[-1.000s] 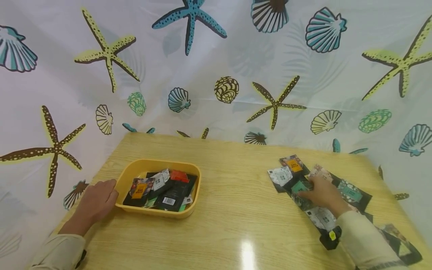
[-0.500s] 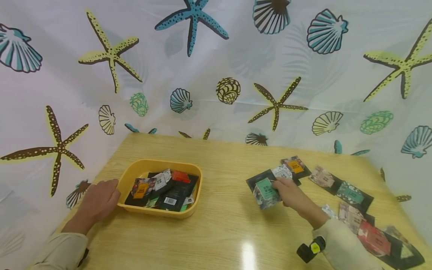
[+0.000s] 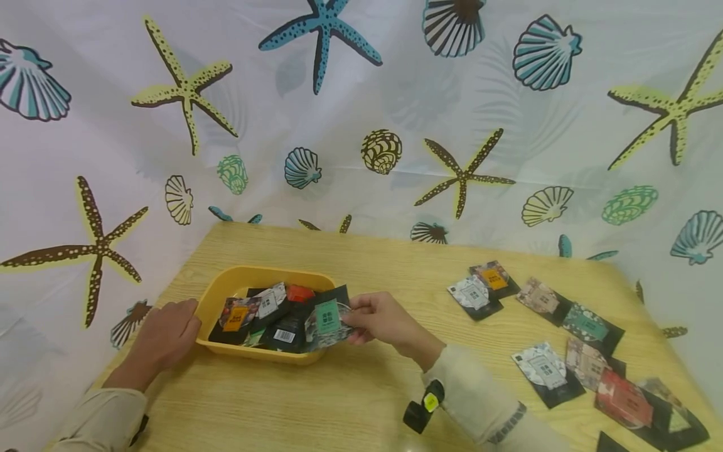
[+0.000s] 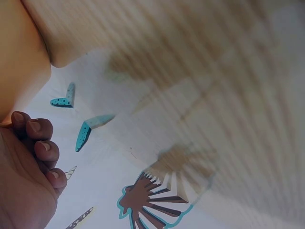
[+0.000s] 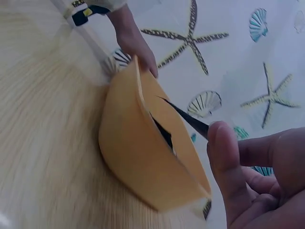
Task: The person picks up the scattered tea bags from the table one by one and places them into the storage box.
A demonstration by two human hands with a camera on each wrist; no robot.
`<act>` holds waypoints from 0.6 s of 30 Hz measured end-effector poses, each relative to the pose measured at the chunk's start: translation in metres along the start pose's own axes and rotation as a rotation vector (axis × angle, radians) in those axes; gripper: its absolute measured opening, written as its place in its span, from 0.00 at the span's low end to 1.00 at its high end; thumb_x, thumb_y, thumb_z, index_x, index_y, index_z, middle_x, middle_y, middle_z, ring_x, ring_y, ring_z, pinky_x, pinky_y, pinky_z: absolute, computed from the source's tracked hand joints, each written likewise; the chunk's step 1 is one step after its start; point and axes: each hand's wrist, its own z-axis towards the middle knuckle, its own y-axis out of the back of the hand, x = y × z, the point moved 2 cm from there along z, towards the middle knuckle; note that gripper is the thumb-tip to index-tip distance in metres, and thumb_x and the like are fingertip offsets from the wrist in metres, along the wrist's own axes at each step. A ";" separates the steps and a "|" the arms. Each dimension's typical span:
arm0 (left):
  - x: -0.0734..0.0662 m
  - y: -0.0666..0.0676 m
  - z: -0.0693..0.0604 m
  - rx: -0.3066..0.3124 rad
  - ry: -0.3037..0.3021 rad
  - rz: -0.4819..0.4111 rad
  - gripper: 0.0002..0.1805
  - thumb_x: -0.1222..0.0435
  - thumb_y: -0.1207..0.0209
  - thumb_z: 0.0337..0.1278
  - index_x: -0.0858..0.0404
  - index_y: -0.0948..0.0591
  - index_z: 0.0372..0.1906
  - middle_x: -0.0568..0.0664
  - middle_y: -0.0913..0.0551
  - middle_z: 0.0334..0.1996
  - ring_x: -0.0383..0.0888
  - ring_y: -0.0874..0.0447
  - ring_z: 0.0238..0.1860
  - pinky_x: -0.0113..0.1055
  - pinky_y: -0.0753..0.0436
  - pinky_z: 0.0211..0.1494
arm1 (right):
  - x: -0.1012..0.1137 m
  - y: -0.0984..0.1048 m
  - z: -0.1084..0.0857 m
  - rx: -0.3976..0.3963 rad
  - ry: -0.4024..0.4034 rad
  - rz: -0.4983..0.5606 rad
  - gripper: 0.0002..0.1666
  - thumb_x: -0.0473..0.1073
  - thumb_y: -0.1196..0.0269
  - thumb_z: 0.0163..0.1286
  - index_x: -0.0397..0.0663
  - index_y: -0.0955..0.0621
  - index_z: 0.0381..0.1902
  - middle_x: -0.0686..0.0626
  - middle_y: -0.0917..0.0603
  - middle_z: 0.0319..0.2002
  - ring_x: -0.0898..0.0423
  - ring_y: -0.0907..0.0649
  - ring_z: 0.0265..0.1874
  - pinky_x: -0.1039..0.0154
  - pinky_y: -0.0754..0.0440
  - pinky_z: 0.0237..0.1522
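My left hand (image 3: 169, 336) grips the left rim of a yellow plastic basket (image 3: 262, 356); its curled fingers show beside the basket wall in the left wrist view. Between thumb and fingers, my right hand (image 3: 384, 323) pinches a flat black sachet with a green label (image 3: 326, 317). That sachet is over the basket's right side, tilted, and appears edge-on in the right wrist view. Inside the basket lie several sachets, among them one with an orange label (image 3: 234, 319), one with a white label (image 3: 272, 301) and a black one with a barcode (image 3: 285, 333).
On the right of the wooden table (image 3: 361, 402) several more sachets lie spread, including a white-labelled one (image 3: 545, 370), a red one (image 3: 624, 398) and a green-labelled one (image 3: 590, 323). A white curtain with starfish and shells (image 3: 350, 125) hangs behind and at the sides.
My right hand has picked up the green-labelled sachet from the right-hand group and carried it left to the basket. The left hand has stayed at the basket's rim.
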 end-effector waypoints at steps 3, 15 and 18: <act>0.000 0.000 0.000 -0.003 -0.002 -0.003 0.13 0.67 0.58 0.66 0.57 0.36 0.23 0.45 0.38 0.18 0.42 0.43 0.20 0.36 0.45 0.29 | 0.007 -0.023 0.017 0.024 -0.007 0.007 0.22 0.33 0.42 0.72 0.30 0.25 0.61 0.36 0.12 0.44 0.63 0.14 0.24 0.60 0.12 0.37; -0.004 0.001 -0.001 -0.021 -0.007 0.012 0.14 0.67 0.57 0.66 0.57 0.36 0.22 0.45 0.39 0.17 0.42 0.43 0.19 0.36 0.45 0.28 | 0.010 -0.076 0.055 0.069 -0.013 0.034 0.29 0.28 0.43 0.70 0.30 0.31 0.69 0.34 0.16 0.51 0.44 0.10 0.41 0.57 0.13 0.42; -0.004 0.002 0.000 -0.024 -0.009 0.019 0.14 0.67 0.57 0.66 0.56 0.36 0.22 0.45 0.39 0.17 0.42 0.43 0.20 0.36 0.44 0.28 | 0.010 -0.073 0.055 0.123 0.026 0.027 0.30 0.27 0.44 0.69 0.31 0.32 0.70 0.33 0.18 0.58 0.41 0.14 0.54 0.56 0.14 0.47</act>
